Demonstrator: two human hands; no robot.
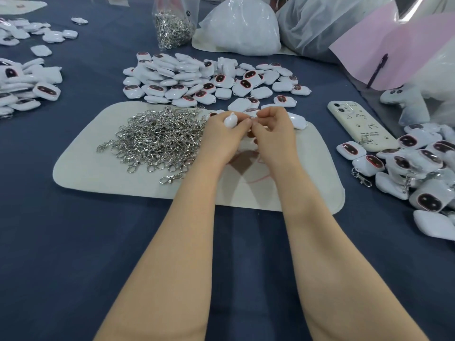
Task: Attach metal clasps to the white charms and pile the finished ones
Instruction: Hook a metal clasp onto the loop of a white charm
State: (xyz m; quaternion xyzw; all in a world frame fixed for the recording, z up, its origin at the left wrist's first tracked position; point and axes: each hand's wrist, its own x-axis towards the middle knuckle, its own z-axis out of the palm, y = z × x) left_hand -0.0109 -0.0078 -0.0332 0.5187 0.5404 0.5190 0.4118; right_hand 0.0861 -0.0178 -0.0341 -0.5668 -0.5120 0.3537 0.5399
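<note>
My left hand [222,136] grips a white charm [230,120] above the cream mat [103,168]. My right hand [272,130] meets it fingertip to fingertip and pinches something small at the charm's edge; the item itself is hidden by my fingers. A heap of metal clasps [157,139] lies on the mat just left of my left hand. A big pile of white charms [202,80] with dark oval faces lies beyond the mat. At the right edge lies a pile of charms with clasps on them [418,168].
A cream phone [359,126] lies right of the mat. A clear bag of clasps [173,28] and white plastic bags [241,28] stand at the back. More charms [24,84] lie at the left. A pink sheet [394,52] and a white plush [406,99] sit far right.
</note>
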